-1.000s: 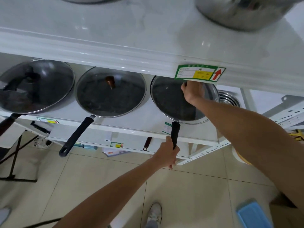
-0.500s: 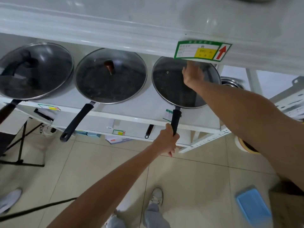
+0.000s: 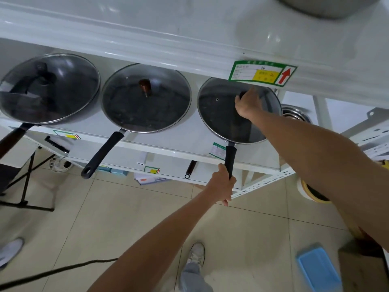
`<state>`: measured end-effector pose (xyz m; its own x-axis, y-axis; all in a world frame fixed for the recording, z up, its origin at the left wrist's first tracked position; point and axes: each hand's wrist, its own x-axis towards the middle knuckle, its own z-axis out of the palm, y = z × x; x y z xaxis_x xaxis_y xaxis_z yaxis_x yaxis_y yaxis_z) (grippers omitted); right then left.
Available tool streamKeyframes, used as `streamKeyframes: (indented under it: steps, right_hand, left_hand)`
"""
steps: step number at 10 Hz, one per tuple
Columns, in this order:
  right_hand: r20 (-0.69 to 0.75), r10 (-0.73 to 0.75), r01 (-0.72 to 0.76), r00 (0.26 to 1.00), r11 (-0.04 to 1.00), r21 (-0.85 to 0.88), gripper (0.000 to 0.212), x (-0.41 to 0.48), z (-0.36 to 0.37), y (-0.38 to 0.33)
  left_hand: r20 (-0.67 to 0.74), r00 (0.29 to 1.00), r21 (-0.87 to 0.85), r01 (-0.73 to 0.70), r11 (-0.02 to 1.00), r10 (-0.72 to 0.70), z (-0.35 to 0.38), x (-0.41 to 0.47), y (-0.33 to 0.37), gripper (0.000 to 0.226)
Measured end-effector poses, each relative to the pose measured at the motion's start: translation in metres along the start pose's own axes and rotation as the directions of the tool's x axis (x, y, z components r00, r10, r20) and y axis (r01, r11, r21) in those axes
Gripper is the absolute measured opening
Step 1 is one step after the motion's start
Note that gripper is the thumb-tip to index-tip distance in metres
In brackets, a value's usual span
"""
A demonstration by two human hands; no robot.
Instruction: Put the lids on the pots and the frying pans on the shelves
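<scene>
Three dark frying pans stand in a row on the white middle shelf (image 3: pixel 181 144), each under a glass lid. On the right pan (image 3: pixel 221 121), my right hand (image 3: pixel 247 104) is closed on the knob of its glass lid (image 3: pixel 212 102). My left hand (image 3: pixel 223 186) grips that pan's black handle (image 3: pixel 230 157), which juts over the shelf's front edge. The middle pan (image 3: pixel 145 114) has a lid with a brown knob (image 3: pixel 145 86). Its black handle points down and left. The left pan (image 3: pixel 48 89) has a brown handle.
The shelf above (image 3: pixel 189 39) overhangs the pans and bears a green label (image 3: pixel 262 73) and a steel pot (image 3: pixel 328 5). More steel ware (image 3: pixel 294 114) sits right of the pans. On the tiled floor are a blue tray (image 3: pixel 317 268), a cable (image 3: pixel 52 272) and a black stand (image 3: pixel 23 186).
The camera view has shifted a little across the frames. My right hand has slid slightly toward the front on the lid, and its knob now shows. My left hand keeps its grip on the handle.
</scene>
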<state>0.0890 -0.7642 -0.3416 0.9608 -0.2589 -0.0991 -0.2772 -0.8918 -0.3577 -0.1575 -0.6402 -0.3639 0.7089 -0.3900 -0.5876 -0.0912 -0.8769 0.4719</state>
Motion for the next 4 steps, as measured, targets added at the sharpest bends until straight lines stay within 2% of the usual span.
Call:
streamKeyframes:
  steps: [1,2,3,4]
  right_hand:
    - [0.081,0.092,-0.094,0.992,0.995,0.023,0.075,-0.017,-0.005,-0.005]
    - [0.207,0.083,-0.049,0.975,0.985,-0.166,0.065,-0.051,-0.013,-0.005]
    - [0.309,0.05,0.048,0.95,0.952,-0.302,0.054,-0.096,-0.017,-0.01]
    - [0.429,0.072,0.099,0.9,0.927,-0.362,0.051,-0.141,-0.005,-0.003]
  left_hand:
    - [0.05,0.988,-0.443,0.155,0.883,-0.149,-0.001,0.003,-0.001,0.048]
    - [0.127,0.978,-0.731,0.207,0.65,-0.169,-0.014,0.006,0.0,0.037]
    - [0.19,0.976,-0.573,0.195,0.796,-0.103,-0.035,-0.011,-0.006,0.043]
    - [0.024,0.992,-0.255,0.124,0.959,-0.122,-0.045,-0.04,-0.032,0.067]
